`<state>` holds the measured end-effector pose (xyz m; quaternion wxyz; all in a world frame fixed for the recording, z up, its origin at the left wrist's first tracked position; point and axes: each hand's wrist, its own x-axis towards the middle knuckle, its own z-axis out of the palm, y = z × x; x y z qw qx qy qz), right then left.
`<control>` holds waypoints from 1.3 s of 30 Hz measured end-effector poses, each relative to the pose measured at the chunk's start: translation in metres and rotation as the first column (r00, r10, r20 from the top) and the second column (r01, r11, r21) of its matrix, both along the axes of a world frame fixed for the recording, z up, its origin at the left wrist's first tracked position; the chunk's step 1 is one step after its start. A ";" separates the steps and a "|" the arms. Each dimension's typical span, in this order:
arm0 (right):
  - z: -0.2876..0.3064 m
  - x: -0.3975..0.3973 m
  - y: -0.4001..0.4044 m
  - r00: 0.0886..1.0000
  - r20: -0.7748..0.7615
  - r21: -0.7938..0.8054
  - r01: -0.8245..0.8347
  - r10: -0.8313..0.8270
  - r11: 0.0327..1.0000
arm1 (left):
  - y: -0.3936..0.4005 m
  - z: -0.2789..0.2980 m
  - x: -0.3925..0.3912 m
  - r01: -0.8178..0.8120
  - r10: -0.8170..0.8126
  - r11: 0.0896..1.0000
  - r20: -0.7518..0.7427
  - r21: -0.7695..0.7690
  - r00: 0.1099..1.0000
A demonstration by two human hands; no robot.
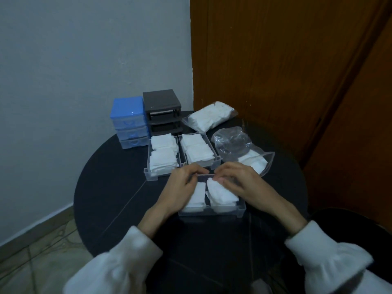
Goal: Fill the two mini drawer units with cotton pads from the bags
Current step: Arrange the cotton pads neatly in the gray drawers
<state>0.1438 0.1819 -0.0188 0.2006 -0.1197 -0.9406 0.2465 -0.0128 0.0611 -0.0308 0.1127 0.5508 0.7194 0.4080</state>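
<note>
The left hand and right hand are being held over the near drawer, fingers curled onto its cotton pads, apparently to settle two stacks side by side. Two filled drawers are being kept behind, beside the emptied dark unit; the blue unit is standing closed. One full bag and one part-emptied bag are lying within reach. Everything is being supported on a round black table, cornered by a pale wall and wooden door.

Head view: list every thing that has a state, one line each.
Blue drawer unit: drawers shut.
Dark drawer unit: drawers out, slots empty.
Two far drawers: on table, packed with pads.
Near drawer: partly filled.
Far bag: full.
Near bag: open, nearly empty.
Left hand, right hand: arranging pads.
</note>
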 end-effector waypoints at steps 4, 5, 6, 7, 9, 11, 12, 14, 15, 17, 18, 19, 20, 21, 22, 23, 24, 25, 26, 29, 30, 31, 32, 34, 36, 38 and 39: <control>0.001 0.014 -0.012 0.999 -0.020 0.134 0.027 -0.025 0.991 | 0.000 -0.001 0.000 0.004 -0.004 1.000 0.010 0.008 1.000; 0.002 0.017 -0.016 1.000 0.025 0.152 -0.001 -0.003 0.988 | 0.000 -0.001 0.000 0.012 -0.012 1.000 0.013 0.007 1.000; 0.001 0.020 -0.020 0.995 0.097 0.166 -0.042 0.026 0.985 | 0.000 -0.001 -0.001 0.019 -0.019 1.000 0.017 0.004 1.000; 0.000 0.022 -0.023 0.982 0.181 0.187 -0.088 0.053 0.979 | 0.000 -0.001 -0.001 0.021 -0.021 1.000 0.020 0.001 1.000; -0.006 0.024 -0.027 0.948 0.310 0.254 -0.156 0.073 0.955 | 0.000 -0.001 -0.001 0.020 -0.020 1.000 0.014 0.001 1.000; -0.013 0.025 -0.027 0.944 0.327 0.359 -0.176 0.054 0.917 | 0.000 -0.001 -0.001 0.017 -0.017 1.000 0.002 0.001 1.000; -0.016 0.026 -0.027 0.948 0.318 0.407 -0.171 0.036 0.897 | 0.000 -0.001 -0.001 0.017 -0.017 1.000 -0.001 -0.002 1.000; -0.020 0.027 -0.026 0.954 0.300 0.450 -0.154 0.013 0.880 | -0.001 -0.001 -0.001 0.019 -0.019 1.000 -0.002 -0.011 1.000; -0.021 0.027 -0.026 0.956 0.293 0.452 -0.155 0.018 0.879 | -0.001 -0.001 -0.001 0.021 -0.021 1.000 -0.003 -0.016 1.000; -0.022 0.026 -0.026 0.956 0.291 0.449 -0.172 0.038 0.877 | -0.001 -0.001 -0.001 0.026 -0.026 0.999 0.006 -0.023 1.000; -0.021 0.026 -0.027 0.954 0.296 0.438 -0.183 0.051 0.880 | -0.001 0.000 -0.001 0.028 -0.028 0.999 0.016 -0.025 0.999; -0.020 0.026 -0.027 0.953 0.295 0.408 -0.190 0.068 0.893 | -0.001 0.000 -0.001 0.031 -0.030 0.999 0.022 -0.028 0.999; -0.018 0.026 -0.026 0.955 0.285 0.348 -0.188 0.088 0.918 | -0.001 0.000 -0.001 0.035 -0.035 0.999 0.021 -0.033 0.999; -0.017 0.026 -0.026 0.959 0.264 0.272 -0.177 0.104 0.946 | -0.001 0.002 -0.001 0.040 -0.040 0.998 0.017 -0.038 0.999; -0.016 0.027 -0.026 0.968 0.225 0.181 -0.157 0.114 0.971 | -0.001 0.004 -0.001 0.046 -0.045 0.998 0.012 -0.041 0.999; -0.015 0.028 -0.026 0.981 0.157 0.098 -0.127 0.111 0.987 | 0.000 0.007 -0.001 0.051 -0.051 0.998 0.003 -0.045 0.999; -0.014 0.031 -0.027 0.994 0.068 0.031 -0.086 0.084 0.996 | 0.002 0.011 -0.001 0.056 -0.057 0.997 -0.010 -0.050 0.998; -0.014 0.035 -0.025 0.999 -0.025 -0.008 -0.037 0.036 0.999 | 0.004 0.016 -0.001 0.064 -0.065 0.997 -0.030 -0.052 0.997; -0.015 0.039 -0.021 0.994 -0.110 -0.026 0.020 -0.023 0.999 | 0.007 0.021 -0.001 0.072 -0.074 0.996 -0.053 -0.048 0.996; -0.017 0.050 -0.004 0.928 -0.275 -0.024 0.254 -0.250 0.967 | 0.023 0.035 0.005 0.097 -0.099 0.995 -0.109 -0.022 0.989; -0.017 0.052 0.003 0.894 -0.297 -0.014 0.347 -0.335 0.938 | 0.030 0.038 0.010 0.104 -0.106 0.994 -0.112 -0.021 0.988; -0.017 0.054 0.011 0.858 -0.296 -0.009 0.436 -0.419 0.900 | 0.037 0.041 0.016 0.115 -0.118 0.993 -0.114 -0.031 0.986; -0.017 0.056 0.018 0.825 -0.271 -0.009 0.512 -0.495 0.859 | 0.045 0.042 0.022 0.133 -0.138 0.990 -0.116 -0.051 0.984; -0.018 0.058 0.028 0.773 -0.174 -0.013 0.617 -0.610 0.787 | 0.062 0.042 0.038 0.166 -0.180 0.980 -0.130 -0.109 0.975; -0.019 0.056 0.034 0.736 -0.090 -0.020 0.672 -0.670 0.741 | 0.080 0.036 0.051 0.171 -0.201 0.965 -0.148 -0.198 0.968; -0.020 0.052 0.036 0.707 -0.035 -0.010 0.707 -0.707 0.707 | 0.094 0.027 0.061 0.151 -0.204 0.948 -0.170 -0.282 0.964; -0.021 0.049 0.038 0.694 -0.011 -0.003 0.720 -0.720 0.694 | 0.100 0.023 0.064 0.142 -0.203 0.943 -0.182 -0.300 0.962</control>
